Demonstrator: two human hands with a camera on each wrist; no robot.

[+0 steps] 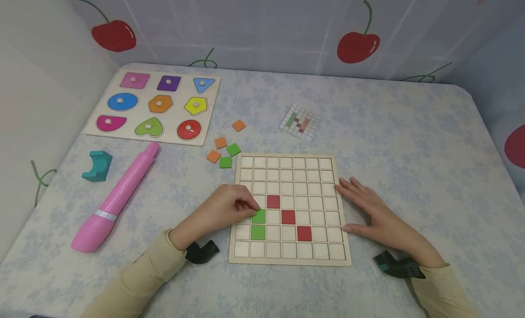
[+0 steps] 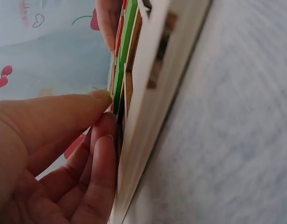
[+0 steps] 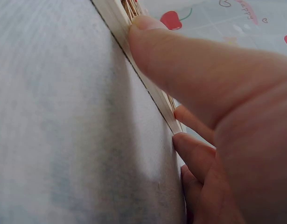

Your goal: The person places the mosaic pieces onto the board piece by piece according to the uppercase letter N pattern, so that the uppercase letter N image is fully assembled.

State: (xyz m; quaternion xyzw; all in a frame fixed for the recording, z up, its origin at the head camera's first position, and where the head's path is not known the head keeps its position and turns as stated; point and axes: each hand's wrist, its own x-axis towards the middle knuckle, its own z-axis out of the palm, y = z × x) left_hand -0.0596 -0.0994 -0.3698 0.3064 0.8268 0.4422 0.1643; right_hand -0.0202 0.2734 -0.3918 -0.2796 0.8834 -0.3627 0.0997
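Observation:
A wooden grid board (image 1: 289, 261) lies flat in front of me. Thumb and forefinger of my left hand (image 1: 227, 206) pinch the left side of a green square tile (image 1: 259, 216) at a cell in the second column. In the left wrist view the fingertips meet at the end of that green tile (image 2: 118, 91). Directly below it sits another green tile (image 1: 258, 232). Three red tiles, one of them the middle red tile (image 1: 288, 217), step down diagonally to the right. My right hand (image 1: 375, 215) rests with fingers spread, thumb and fingertips against the board's right edge.
Loose orange tiles (image 1: 220, 142) and green tiles (image 1: 225, 162) lie beyond the board's upper left corner. A pattern card (image 1: 311, 120) is behind the board. Further left are a knobbed shape puzzle (image 1: 168, 122), a pink toy microphone (image 1: 127, 183) and a teal block (image 1: 101, 166).

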